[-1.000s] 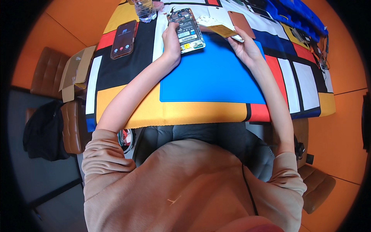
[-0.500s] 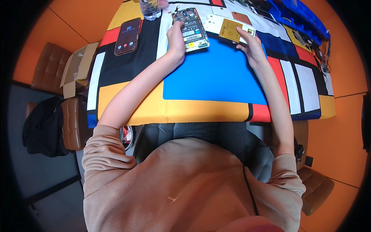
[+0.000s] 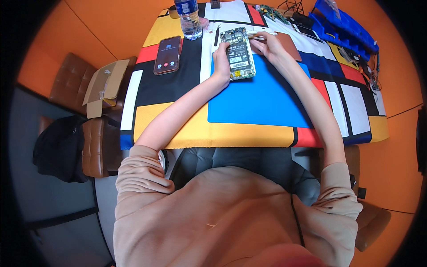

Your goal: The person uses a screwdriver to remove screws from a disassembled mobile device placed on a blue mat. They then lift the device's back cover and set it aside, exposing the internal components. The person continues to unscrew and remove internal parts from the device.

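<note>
My left hand [image 3: 222, 61] grips an opened smartphone [image 3: 240, 60] by its left edge. The bare inside of the phone faces up, with a circuit board at the far end and a dark battery with a white label below it. My right hand [image 3: 269, 46] is at the phone's far right corner, its fingers closed on a thin white and gold panel [image 3: 254, 35] that shows almost edge-on. My fingers and the phone hide most of that panel. A blue mat [image 3: 258, 104] lies beneath both hands.
Left of my hands lies a phone with a lit screen [image 3: 168, 55]. Behind it stands a water bottle [image 3: 191, 22]; black tweezers [image 3: 217, 35] lie nearby. On the right are a brown flat piece [image 3: 289, 48] and blue bins [image 3: 340, 33]. An open carton [image 3: 106, 84] stands left of the table.
My right hand has come left to the opened phone, and its panel has turned from face-up to nearly edge-on. The view has shifted, showing more of the table's far side.
</note>
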`<state>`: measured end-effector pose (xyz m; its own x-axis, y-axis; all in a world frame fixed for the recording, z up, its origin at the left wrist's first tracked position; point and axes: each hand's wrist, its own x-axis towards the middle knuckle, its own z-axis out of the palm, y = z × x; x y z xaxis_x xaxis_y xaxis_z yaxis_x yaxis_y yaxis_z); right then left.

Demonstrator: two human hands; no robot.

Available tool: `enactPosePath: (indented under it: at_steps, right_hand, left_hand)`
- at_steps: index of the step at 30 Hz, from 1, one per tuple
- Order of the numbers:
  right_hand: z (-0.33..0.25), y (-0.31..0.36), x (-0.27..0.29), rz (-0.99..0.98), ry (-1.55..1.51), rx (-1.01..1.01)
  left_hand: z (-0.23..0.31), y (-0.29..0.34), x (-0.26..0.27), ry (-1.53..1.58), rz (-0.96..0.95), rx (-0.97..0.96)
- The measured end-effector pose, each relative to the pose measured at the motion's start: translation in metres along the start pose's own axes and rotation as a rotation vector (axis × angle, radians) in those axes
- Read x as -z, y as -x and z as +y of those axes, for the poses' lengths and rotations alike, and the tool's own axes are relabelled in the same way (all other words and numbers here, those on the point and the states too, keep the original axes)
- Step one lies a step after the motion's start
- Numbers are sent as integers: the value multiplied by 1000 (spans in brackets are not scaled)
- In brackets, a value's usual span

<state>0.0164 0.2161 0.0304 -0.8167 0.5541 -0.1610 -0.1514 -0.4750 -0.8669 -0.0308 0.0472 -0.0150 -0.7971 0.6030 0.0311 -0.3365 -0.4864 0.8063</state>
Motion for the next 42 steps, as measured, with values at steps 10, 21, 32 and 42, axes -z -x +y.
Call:
enactPosePath:
  at_steps: [10, 21, 32, 42]
  right_hand:
    - [-27, 61, 65, 8, 233, 44]
    - [-25, 72, 153, 319, 1663, 712]
    - [-23, 90, 128, 146, 1791, 862]
    - [-19, 56, 86, 43, 1138, 864]
  left_hand:
    - [1, 6, -6, -98, 23, 9]
    - [13, 39, -31, -531, -162, 322]
    - [43, 51, -24, -1685, -387, -216]
    - [5, 30, -28, -1695, -632, -661]
